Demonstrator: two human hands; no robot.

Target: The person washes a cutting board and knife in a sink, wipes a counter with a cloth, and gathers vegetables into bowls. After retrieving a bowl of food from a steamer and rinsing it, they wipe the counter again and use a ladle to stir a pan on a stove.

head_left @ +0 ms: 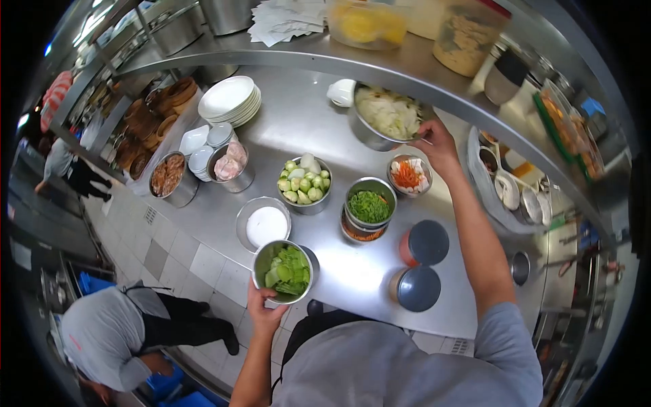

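Note:
My left hand (266,305) grips a round steel container (309,252) of chopped green leaves (290,271) at the table's near edge. At the far side, my right hand (439,144) has its fingers closed on the rim of a larger steel bowl (369,138) filled with pale sliced vegetable (388,112). Below that bowl stands a small container of orange and white strips (409,175). Finely chopped greens (368,205) fill a container between my two arms. Just beyond my left hand is a bowl of white powder or grains (266,226).
Green-and-white cut vegetables (304,183), raw pale meat (232,163), brown meat pieces (167,175) and stacked plates (229,98) stand left. Two dark-lidded tubs (427,242) are at right. A steel shelf (298,60) overhangs the table's back. A person (115,332) bends at lower left.

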